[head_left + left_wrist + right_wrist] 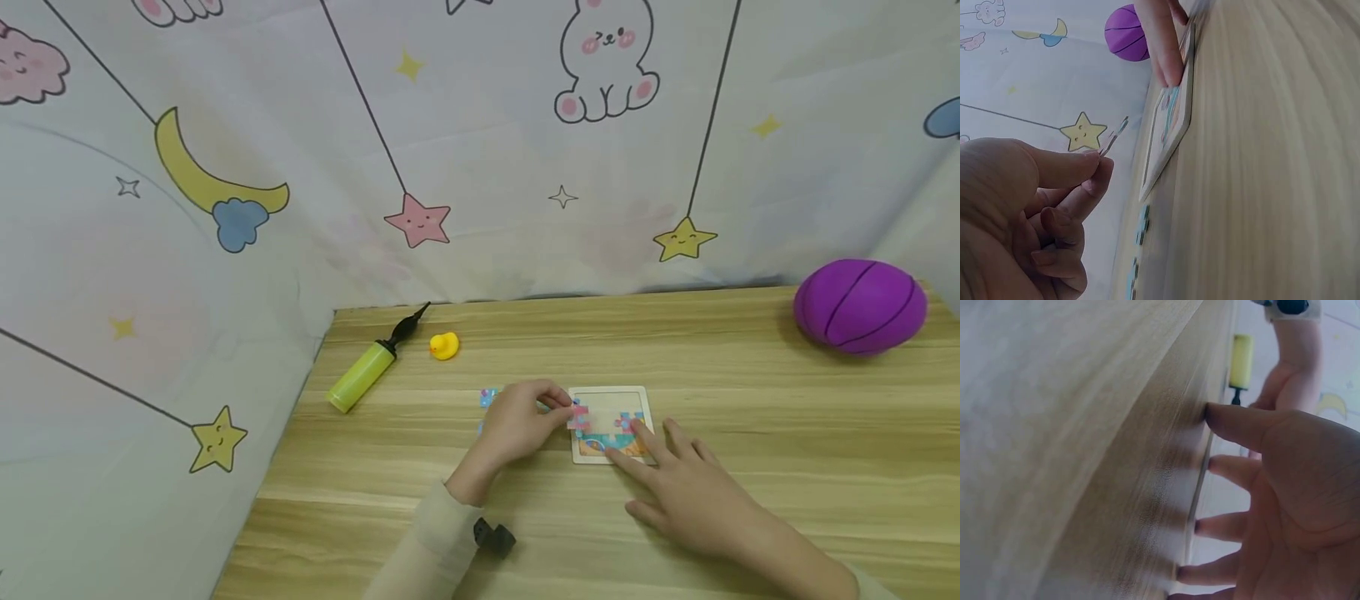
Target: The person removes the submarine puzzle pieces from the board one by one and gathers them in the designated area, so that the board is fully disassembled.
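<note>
Between thumb and index finger my left hand pinches a pink and blue jigsaw piece, held over the left part of a square puzzle tray. In the left wrist view that jigsaw piece stands tilted, apart from the tray. Pieces with a teal and orange picture fill the tray's lower part, and another pink and blue piece lies at its right side. My right hand has its fingers spread, the fingertips resting on the tray and its pieces. Behind my left hand lie loose blue pieces, partly hidden.
A yellow-green hand pump with a black nozzle lies at the back left of the wooden table. Beside it sits a small yellow rubber duck. A purple ball rests at the back right, near the printed curtain.
</note>
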{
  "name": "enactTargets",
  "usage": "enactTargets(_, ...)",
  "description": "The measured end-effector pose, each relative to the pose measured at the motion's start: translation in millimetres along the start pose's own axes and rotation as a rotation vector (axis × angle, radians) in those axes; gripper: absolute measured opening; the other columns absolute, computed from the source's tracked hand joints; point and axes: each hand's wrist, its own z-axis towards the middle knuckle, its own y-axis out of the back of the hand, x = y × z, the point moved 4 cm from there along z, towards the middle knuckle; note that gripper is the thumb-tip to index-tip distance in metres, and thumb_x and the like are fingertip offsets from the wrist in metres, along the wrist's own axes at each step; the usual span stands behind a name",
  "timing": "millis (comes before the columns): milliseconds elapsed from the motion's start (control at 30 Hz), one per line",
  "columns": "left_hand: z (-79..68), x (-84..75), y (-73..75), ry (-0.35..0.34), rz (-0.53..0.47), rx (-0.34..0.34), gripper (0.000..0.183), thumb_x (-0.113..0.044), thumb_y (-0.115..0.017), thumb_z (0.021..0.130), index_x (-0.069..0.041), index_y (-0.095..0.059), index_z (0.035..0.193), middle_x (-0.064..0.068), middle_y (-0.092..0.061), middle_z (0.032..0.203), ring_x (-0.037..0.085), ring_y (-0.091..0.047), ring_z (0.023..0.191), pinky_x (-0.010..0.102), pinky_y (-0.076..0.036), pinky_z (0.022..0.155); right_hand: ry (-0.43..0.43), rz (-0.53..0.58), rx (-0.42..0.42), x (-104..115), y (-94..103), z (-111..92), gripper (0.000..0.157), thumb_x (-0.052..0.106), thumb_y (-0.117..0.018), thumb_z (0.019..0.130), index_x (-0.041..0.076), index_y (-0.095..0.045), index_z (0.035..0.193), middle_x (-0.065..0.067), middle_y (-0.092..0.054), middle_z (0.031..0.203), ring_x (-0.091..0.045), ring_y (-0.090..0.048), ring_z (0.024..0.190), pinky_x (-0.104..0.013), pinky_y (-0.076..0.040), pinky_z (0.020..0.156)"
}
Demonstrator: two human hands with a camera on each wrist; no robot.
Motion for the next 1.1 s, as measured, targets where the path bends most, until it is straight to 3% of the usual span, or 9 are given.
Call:
enactTargets(467,-19.7,35.6,32.7,0.072,0.069,-0.019,0.009,-0.027,-0.079,0.095,-0.019,-0.076,0.091,-0.01,-0.072,0.086,0.009,-0.065,0.081,0.033,-0.051,0.071,0.006,-0.007,-0.003,0.6,0.3,-0.2,0.06,0.048,-0.073,0.094,0.027,-0.059,0.148,-0.024,-0.046,0.155,-0.061,-0.041,0.135,-0.075,-0.04,0.098)
enactTargets(767,-23.3,44.6,36.4,0.151,0.121,-0.002,0.009,-0.025,-0.08,0.094,-0.019,-0.075,0.089,-0.01,-0.07,0.078,0.009,-0.061,0.074,0.034,-0.048,0.068,0.004,-0.002,0.003,0.9,-0.3,-0.8,0.06,0.047,-0.073,0.094,0.027,-0.059,0.149,-0.023,-0.045,0.156,-0.061,-0.041,0.135,-0.074,-0.04,0.099)
enactTargets(1100,-21.2,46.8,34.8,0.124,0.191,-0.011,0.007,-0.02,-0.08,0.093,-0.021,-0.076,0.088,-0.013,-0.067,0.077,0.006,-0.059,0.069,0.031,-0.046,0.062,0.003,-0.003,0.0,1.5,0.0,0.1,0.06,0.047,-0.074,0.094,0.027,-0.059,0.149,-0.024,-0.046,0.155,-0.061,-0.041,0.135,-0.074,-0.04,0.099)
